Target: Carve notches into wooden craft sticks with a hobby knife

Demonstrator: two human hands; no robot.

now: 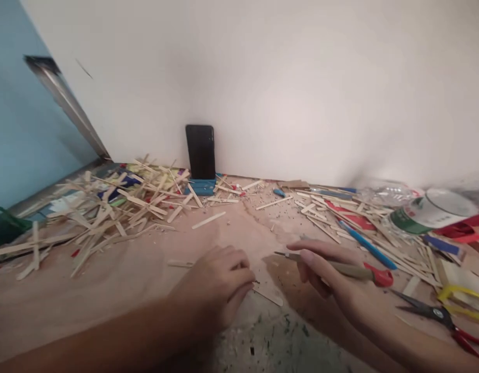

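My left hand [220, 285] is closed over the table, its fingers curled and pressed together. A tiny dark bit shows at its fingertips, too small to name. One flat wooden stick [181, 263] pokes out on the hand's left side and another stick end [269, 297] on its right; whether they are one piece is hidden. In my right hand [321, 267] is a craft knife [346, 270] with an olive handle and a red end. Its thin tip points left, toward my left hand, and does not touch it.
Wooden sticks [146, 202] lie heaped at the left. A black phone [201, 153] leans upright against the white wall. To the right are more sticks, a blue pen [367, 245], scissors [430, 311] and a white and green container [432, 210] on its side.
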